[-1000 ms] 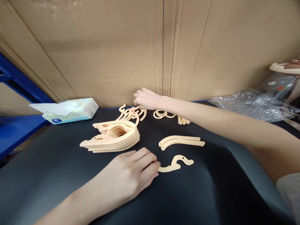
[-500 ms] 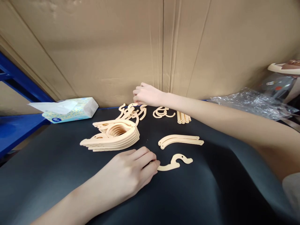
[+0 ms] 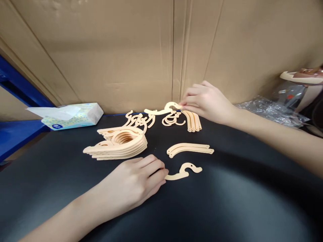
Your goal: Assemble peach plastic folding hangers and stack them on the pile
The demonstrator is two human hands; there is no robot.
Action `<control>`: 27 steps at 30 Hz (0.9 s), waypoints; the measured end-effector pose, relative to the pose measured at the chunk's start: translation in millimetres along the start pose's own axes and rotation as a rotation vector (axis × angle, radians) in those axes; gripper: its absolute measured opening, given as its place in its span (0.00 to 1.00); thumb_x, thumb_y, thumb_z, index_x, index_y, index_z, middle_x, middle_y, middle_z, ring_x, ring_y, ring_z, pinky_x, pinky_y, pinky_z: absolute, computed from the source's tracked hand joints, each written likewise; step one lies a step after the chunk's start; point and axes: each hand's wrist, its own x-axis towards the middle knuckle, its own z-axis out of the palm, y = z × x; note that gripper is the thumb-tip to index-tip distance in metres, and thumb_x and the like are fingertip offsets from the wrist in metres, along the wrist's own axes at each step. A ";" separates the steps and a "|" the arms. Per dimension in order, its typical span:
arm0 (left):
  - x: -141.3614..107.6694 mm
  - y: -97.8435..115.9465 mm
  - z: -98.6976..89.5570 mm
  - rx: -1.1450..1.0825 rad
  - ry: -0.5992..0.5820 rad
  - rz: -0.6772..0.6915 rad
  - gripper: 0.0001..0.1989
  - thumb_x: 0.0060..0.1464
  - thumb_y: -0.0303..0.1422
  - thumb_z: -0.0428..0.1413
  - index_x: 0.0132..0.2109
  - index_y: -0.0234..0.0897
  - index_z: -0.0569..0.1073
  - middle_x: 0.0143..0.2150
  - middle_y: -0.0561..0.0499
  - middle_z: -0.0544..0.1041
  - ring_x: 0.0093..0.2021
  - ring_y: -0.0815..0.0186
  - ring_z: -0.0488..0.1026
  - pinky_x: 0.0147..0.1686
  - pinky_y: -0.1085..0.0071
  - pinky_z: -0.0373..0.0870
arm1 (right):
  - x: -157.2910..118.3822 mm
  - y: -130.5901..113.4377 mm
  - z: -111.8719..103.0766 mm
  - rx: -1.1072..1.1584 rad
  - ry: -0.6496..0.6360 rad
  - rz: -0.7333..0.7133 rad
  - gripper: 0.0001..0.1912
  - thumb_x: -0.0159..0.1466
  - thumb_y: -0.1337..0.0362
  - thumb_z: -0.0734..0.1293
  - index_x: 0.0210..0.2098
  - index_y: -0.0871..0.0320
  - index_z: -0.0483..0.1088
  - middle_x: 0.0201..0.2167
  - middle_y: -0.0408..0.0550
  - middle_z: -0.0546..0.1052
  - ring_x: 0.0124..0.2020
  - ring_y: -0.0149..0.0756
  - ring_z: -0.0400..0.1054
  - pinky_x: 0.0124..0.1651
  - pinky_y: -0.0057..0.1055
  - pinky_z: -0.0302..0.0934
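From afar, I grip a hook raised near the cardboard in my right hand, my left hand closed on a second hook on the surface, seemingly a fetching step calling for a steady carry.

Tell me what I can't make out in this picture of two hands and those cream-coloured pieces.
All in the head view:
Near hooked piece: left end hidden by the left hand, so how it is gripped can't be told.
Raised hooked piece: right tip hidden by the right hand.
Heaped pieces: overlapping one another, so hard to count.
Tissue pack: logo lettering too small to read.
Brown-and-cream object: cut off by the right edge.
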 end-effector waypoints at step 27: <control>1.9 2.4 -2.7 0.098 0.134 0.076 0.06 0.64 0.28 0.54 0.45 0.33 0.74 0.37 0.51 0.78 0.38 0.64 0.72 0.40 0.68 0.67 | -108.5 -97.7 -22.8 0.418 0.030 0.073 0.06 0.68 0.68 0.64 0.39 0.60 0.75 0.31 0.44 0.74 0.34 0.31 0.65 0.41 0.32 0.57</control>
